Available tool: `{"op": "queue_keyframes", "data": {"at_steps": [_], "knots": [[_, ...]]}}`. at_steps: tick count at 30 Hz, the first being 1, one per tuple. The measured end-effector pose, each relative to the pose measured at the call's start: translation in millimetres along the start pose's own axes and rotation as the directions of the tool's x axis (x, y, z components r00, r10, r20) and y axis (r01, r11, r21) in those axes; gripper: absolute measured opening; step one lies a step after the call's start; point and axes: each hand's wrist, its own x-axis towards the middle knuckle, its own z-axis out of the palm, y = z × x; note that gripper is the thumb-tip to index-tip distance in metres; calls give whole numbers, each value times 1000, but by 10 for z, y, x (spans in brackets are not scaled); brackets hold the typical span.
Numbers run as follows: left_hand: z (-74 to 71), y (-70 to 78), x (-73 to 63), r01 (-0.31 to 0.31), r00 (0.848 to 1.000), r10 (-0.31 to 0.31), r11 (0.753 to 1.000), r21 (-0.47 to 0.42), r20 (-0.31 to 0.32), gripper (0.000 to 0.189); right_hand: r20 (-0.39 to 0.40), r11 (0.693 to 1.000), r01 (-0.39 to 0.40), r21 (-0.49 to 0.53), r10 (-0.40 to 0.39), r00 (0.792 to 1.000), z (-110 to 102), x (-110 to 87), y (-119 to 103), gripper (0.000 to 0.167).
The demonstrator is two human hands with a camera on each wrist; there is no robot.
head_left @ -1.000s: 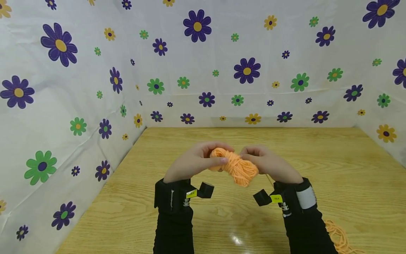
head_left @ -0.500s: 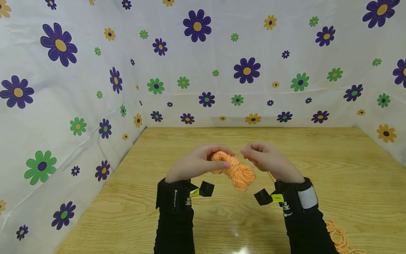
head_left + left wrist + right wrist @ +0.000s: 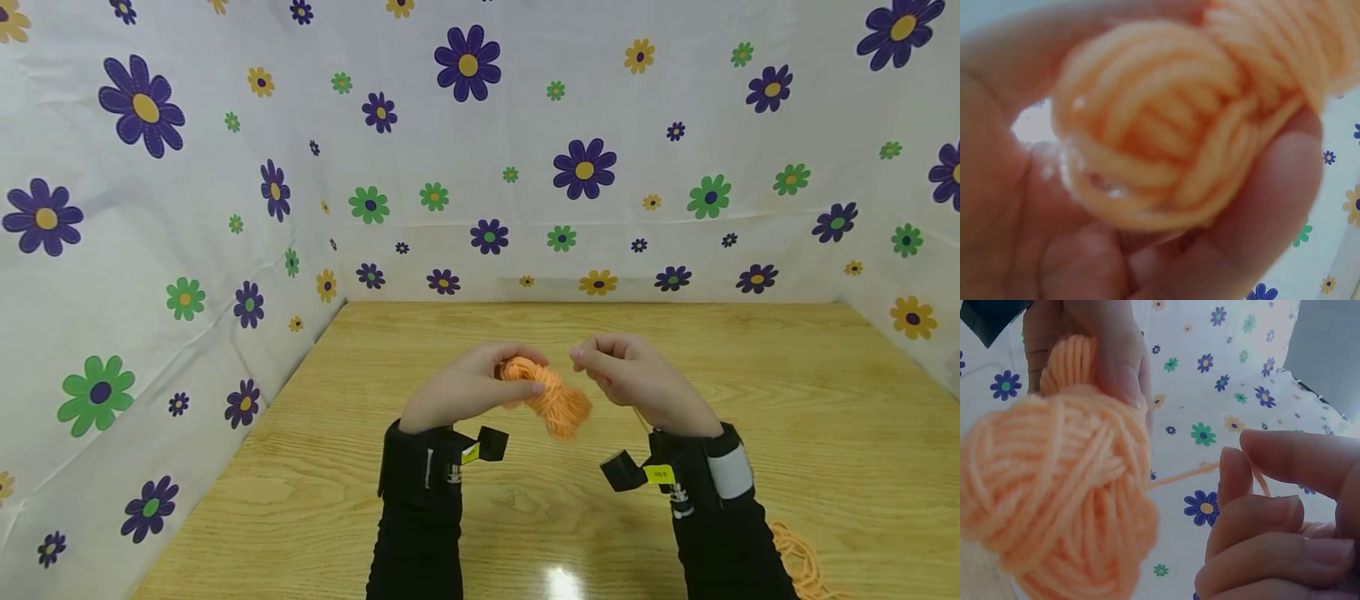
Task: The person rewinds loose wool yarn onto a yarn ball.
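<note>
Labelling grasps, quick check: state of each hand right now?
Left hand: closed, holding the bundle of orange yarn.
Right hand: closed, pinching the yarn strand that runs to the bundle.

The yarn bundle point(image 3: 557, 398) looks matt, fibrous and slightly fuzzy. The smooth tabletop point(image 3: 300, 467) shows wood grain under a glossy glare. The flowered backdrop point(image 3: 442, 150) looks like creased cloth; the black sleeves point(image 3: 416, 542), matt, wrinkled fabric.
</note>
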Motion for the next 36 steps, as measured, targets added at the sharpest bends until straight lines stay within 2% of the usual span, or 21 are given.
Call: {"op": "queue_keyframes", "data": {"at_steps": [6,13,17,20,25,30,36], "knots": [[16,-25,28,55,995,-54,998,12,-80,37,-8,1000,12,12,-12,1000,54,-53,-88,33],[24,-43,49,46,981,-52,998,-36,-190,38,5,997,81,12,-81,997,154,-105,-146,31],[38,-47,71,51,957,-72,996,-79,-282,37,54,993,115,-11,-115,992,220,-102,-148,29],[49,-37,85,59,932,-98,991,-121,-350,37,95,990,131,-47,-126,987,269,-88,-154,27],[52,-15,108,55,901,-138,977,-207,-412,38,150,985,145,-91,-130,980,312,-68,-154,27],[55,-7,118,14,880,-142,962,-273,-453,36,195,983,156,-95,-135,971,336,-48,-134,28],[48,-18,122,-81,873,-112,926,-368,-474,33,214,980,148,-136,-117,970,337,-19,-109,28]]}}
